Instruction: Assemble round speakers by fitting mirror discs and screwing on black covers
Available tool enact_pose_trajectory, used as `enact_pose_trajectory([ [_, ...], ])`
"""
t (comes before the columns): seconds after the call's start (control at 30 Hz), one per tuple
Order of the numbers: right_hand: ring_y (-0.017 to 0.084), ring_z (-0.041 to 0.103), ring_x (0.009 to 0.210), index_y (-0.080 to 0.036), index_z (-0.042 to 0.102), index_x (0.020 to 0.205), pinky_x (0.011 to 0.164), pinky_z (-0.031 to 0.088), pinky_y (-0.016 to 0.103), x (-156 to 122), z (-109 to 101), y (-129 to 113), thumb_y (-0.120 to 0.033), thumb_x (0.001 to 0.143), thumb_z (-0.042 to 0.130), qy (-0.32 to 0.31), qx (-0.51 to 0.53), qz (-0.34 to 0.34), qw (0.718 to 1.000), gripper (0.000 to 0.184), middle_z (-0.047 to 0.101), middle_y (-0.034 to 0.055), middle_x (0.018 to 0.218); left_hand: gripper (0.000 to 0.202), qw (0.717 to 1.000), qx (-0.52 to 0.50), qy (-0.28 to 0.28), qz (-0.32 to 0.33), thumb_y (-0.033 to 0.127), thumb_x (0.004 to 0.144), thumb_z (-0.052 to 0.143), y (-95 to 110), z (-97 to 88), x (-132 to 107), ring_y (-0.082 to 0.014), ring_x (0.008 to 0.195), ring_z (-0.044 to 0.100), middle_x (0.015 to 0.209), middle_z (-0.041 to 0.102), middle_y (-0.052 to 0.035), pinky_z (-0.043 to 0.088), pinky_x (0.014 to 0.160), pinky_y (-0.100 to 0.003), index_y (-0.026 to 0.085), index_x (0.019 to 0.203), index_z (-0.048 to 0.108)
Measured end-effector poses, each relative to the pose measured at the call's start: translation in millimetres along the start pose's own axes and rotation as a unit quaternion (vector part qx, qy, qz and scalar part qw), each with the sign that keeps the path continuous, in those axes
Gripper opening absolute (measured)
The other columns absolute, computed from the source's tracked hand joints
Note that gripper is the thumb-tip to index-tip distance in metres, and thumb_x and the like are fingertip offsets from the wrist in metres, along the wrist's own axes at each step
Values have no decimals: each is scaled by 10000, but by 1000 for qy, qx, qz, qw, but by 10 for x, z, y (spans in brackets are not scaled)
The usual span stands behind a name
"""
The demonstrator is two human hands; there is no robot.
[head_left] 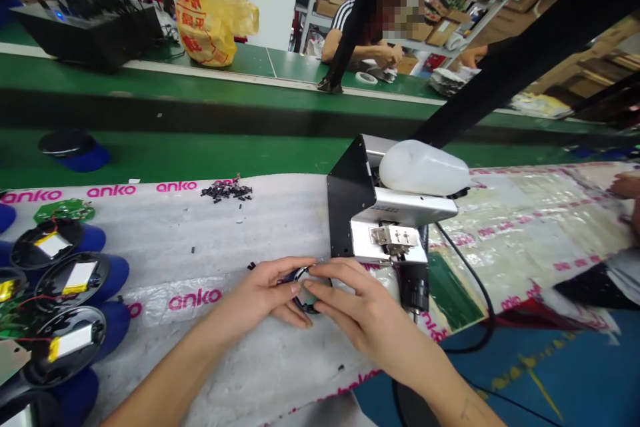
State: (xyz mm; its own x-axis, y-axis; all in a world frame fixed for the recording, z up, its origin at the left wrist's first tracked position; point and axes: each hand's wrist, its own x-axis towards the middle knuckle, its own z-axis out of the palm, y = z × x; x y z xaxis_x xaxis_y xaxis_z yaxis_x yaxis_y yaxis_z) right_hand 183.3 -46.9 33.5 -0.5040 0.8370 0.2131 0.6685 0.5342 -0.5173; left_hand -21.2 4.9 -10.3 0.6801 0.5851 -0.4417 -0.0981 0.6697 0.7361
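Between my two hands, a small round part with a black rim and a pale middle [306, 295] is held tilted just above the bench covering. My left hand [267, 290] closes on its left edge with thumb and fingers. On the other side, the fingers of my right hand [353, 297] press along its top and right edge. Fingers cover much of the part, so its exact kind does not show. Directly beyond my right hand stands a metal machine [393, 213] with a white plastic bottle [423, 167] lying on top.
Blue round housings [113, 273] with pale battery packs [80, 277] line the left side. A pile of small black pieces [227, 191] lies farther back. A blue housing with a black top [75, 149], a yellow bag [210, 20] and a seated person [360, 47] are beyond.
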Motion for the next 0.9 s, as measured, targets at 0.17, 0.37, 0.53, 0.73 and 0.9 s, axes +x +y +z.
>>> enact_pose_trajectory([
  [0.17,229,561,1140,-151,628,1242,987,546,390,-33,72,-31,-109,950,584,21,-3,27,999,299,676,88,1167,582,1000,23,0,3,383,835,752,-6,26,1,-218,728,785,994,788,-87,645,736,-338,180,1359,597],
  [0.37,229,576,1158,-185,619,1199,969,554,378,-19,9,-49,-93,933,602,-6,24,62,998,282,687,73,1147,546,998,59,13,19,356,851,748,-38,58,14,-194,666,776,1008,763,-62,650,678,-316,186,1347,596],
  [0.53,234,630,1093,-190,545,1269,876,593,375,-27,22,-20,-86,936,580,-22,9,92,995,350,664,101,1175,496,996,78,19,46,331,887,700,-84,96,-2,-176,659,771,962,755,-43,648,675,-297,190,1349,587],
  [0.73,225,637,1103,-196,568,1225,900,591,345,-69,58,-26,-161,947,609,50,-34,67,996,284,687,93,1131,348,989,110,82,61,253,898,659,22,234,-43,-125,555,730,855,741,5,616,567,-215,213,1243,658],
  [0.9,225,649,1108,-218,591,1219,884,591,347,-4,-22,9,-179,954,607,40,-19,107,993,268,708,66,1125,385,991,109,62,49,323,875,710,130,235,11,-156,551,736,756,747,23,616,541,-224,251,1249,648],
])
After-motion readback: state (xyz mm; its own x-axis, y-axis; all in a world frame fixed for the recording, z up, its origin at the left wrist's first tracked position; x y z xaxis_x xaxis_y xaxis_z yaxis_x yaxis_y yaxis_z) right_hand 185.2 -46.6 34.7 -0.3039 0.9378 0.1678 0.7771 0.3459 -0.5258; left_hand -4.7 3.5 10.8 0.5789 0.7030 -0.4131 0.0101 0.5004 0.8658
